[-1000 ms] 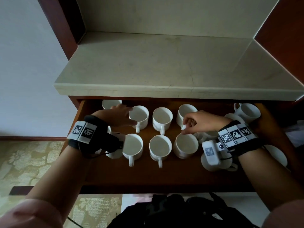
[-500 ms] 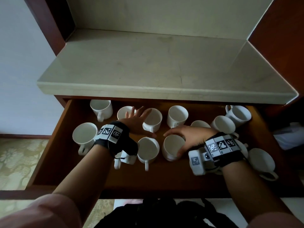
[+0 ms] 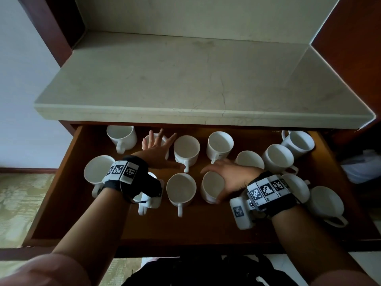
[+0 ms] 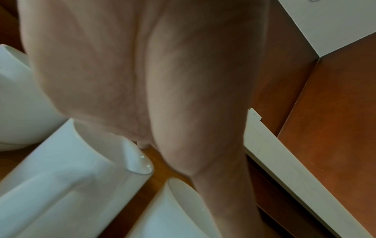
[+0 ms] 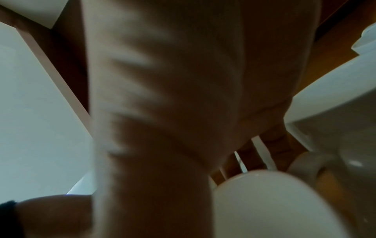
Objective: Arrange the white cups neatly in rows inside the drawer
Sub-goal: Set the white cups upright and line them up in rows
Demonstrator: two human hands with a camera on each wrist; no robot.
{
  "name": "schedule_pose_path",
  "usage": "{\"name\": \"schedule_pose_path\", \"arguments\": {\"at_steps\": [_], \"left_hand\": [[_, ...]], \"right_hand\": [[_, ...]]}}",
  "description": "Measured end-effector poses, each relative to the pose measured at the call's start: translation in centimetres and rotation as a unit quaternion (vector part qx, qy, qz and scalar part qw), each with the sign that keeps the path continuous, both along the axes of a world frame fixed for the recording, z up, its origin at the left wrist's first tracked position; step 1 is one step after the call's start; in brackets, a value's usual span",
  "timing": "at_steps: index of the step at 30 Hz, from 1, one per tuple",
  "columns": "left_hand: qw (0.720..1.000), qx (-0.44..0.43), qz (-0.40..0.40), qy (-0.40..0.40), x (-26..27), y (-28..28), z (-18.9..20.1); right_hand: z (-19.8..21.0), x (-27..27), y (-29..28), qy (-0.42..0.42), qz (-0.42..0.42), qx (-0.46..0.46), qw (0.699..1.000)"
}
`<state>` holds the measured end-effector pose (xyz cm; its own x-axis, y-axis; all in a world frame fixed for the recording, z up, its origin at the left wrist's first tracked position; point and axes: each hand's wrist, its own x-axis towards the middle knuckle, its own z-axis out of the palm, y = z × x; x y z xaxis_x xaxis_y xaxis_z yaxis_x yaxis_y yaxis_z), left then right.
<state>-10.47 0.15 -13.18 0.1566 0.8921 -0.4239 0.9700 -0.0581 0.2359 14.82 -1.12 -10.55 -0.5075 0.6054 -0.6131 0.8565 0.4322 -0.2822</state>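
Several white cups stand in the open wooden drawer (image 3: 70, 182), roughly in two rows. My left hand (image 3: 165, 149) lies with straight, spread fingers over a back-row cup (image 3: 148, 141), its thumb reaching toward the handle of the neighbouring cup (image 3: 186, 148). My right hand (image 3: 218, 180) grips a front-row cup (image 3: 210, 188) by the rim, fingers on the far side and thumb on the near side. The left wrist view shows my palm (image 4: 142, 80) above cups (image 4: 81, 161). In the blurred right wrist view, the palm (image 5: 183, 96) is over the held cup (image 5: 264, 201).
More cups crowd the drawer's right end (image 3: 278, 159), (image 3: 298, 143), (image 3: 327, 201), and two stand at the left (image 3: 121, 137), (image 3: 97, 170). A marble counter (image 3: 185, 79) overhangs the back row. A black bag (image 3: 195, 271) lies below the drawer front.
My right hand left a back-row cup's handle and came forward onto the front-row cup. My left hand spread its fingers over the back row. Since half a second ago, little has moved.
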Motion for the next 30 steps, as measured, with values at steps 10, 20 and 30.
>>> {"name": "schedule_pose_path", "arguments": {"at_steps": [10, 20, 30], "left_hand": [[1.000, 0.010, 0.015, 0.005, -1.0, -0.1, -0.7], [1.000, 0.000, 0.010, 0.002, -1.0, -0.1, -0.6], [0.999, 0.011, 0.039, -0.009, -0.7, -0.1, -1.2]], "right_hand": [[0.2, -0.9, -0.9, 0.002, -0.040, 0.041, 0.998], [0.4, -1.5, -1.3, -0.027, -0.108, 0.067, 0.992], [0.0, -2.1, -1.8, -0.057, -0.206, 0.097, 0.972]]}}
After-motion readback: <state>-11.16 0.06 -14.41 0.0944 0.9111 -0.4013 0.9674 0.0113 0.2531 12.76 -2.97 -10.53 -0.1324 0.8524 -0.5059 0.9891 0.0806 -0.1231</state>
